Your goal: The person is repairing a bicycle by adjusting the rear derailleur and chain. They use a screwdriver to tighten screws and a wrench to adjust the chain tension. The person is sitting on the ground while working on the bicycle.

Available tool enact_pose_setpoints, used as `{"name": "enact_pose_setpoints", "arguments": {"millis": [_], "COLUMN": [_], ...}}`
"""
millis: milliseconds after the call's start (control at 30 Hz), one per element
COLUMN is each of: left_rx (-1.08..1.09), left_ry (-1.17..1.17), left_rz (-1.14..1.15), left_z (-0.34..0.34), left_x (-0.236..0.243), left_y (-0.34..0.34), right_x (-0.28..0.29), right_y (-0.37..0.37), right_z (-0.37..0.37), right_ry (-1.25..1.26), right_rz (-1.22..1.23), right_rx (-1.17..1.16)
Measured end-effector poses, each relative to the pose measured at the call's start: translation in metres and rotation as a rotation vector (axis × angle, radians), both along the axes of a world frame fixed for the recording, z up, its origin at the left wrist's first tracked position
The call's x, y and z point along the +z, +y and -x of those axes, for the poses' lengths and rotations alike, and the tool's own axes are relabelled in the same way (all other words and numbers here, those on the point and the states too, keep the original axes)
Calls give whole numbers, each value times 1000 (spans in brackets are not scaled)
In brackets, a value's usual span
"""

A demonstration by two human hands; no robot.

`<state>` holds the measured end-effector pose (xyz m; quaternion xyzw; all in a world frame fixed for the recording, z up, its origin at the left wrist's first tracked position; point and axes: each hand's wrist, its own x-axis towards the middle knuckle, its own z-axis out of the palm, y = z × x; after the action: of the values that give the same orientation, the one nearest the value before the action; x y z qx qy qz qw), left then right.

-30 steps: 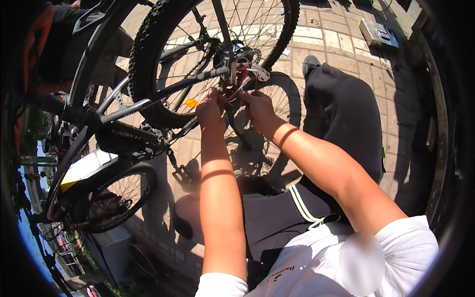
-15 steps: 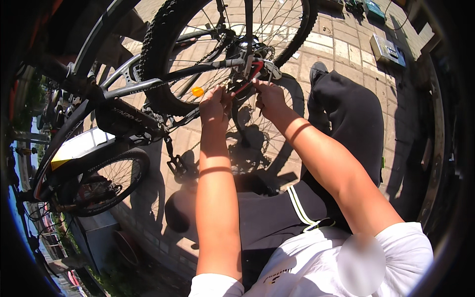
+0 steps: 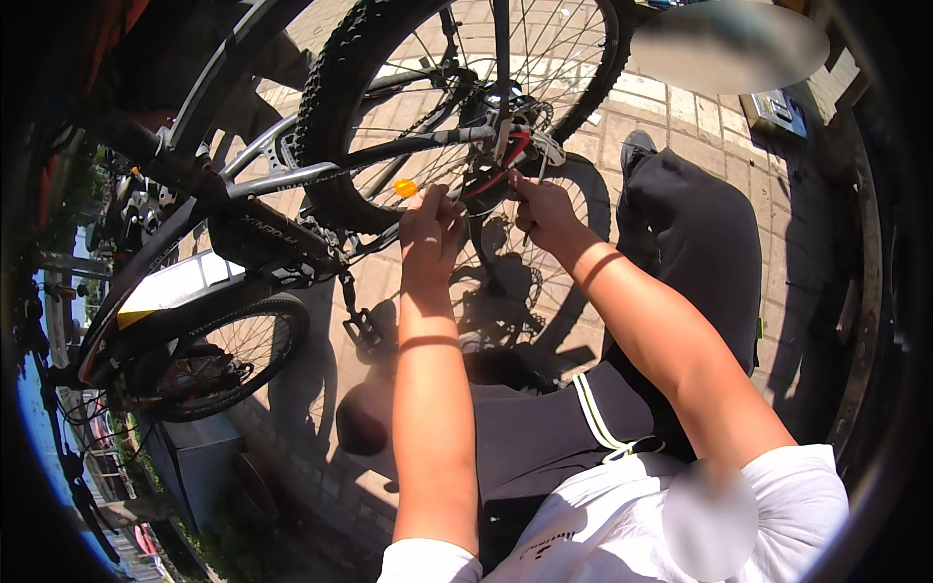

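Observation:
A black bicycle's spoked rear wheel (image 3: 583, 58) with a knobbly tyre stands in front of me. At its hub sits the rear derailleur (image 3: 515, 146) with a red part. My left hand (image 3: 431, 231) is closed, thumb and fingertips pinched at the lower left end of the red-and-black part. My right hand (image 3: 546, 212) is closed too, fingertips together just below the derailleur, to the right of my left hand. A thin dark shaft shows under the right fingers. What either pinch holds is too small to make out. A thin wire-like line runs between the hands.
An orange reflector (image 3: 405, 188) sits among the spokes beside my left hand. The bicycle frame (image 3: 282, 185) and a pedal (image 3: 363, 328) are to the left, with another wheel (image 3: 233, 355) beyond. A box-like case (image 3: 775, 112) lies on the paving (image 3: 680, 136) at right.
The whole view has shifted slightly, so bicycle and hands appear a little lower and further right. Both hands keep their pinches at the derailleur, with little movement relative to it.

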<state>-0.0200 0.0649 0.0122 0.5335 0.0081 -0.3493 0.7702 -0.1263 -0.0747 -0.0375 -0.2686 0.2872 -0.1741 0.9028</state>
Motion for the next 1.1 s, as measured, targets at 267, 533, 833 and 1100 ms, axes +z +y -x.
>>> {"name": "enact_pose_setpoints", "arguments": {"millis": [267,533,833,1100], "left_rx": [-178,76,339,-1005], "left_ry": [-77,48,148,-70], "left_rz": [228,467,11,-883], "left_z": [2,-7,33,117], "left_x": [-2,8,-86,-22], "left_y": [-40,11,3,35], "right_x": [-38,-26,-26,-40], "right_y": [-27,1,1,-12], "right_z": [2,-4,7,28], "right_ry": [-45,-17,142,387], "right_rz": [-63,-111,64,612], "right_rx": [-18,71,6,-77]}}
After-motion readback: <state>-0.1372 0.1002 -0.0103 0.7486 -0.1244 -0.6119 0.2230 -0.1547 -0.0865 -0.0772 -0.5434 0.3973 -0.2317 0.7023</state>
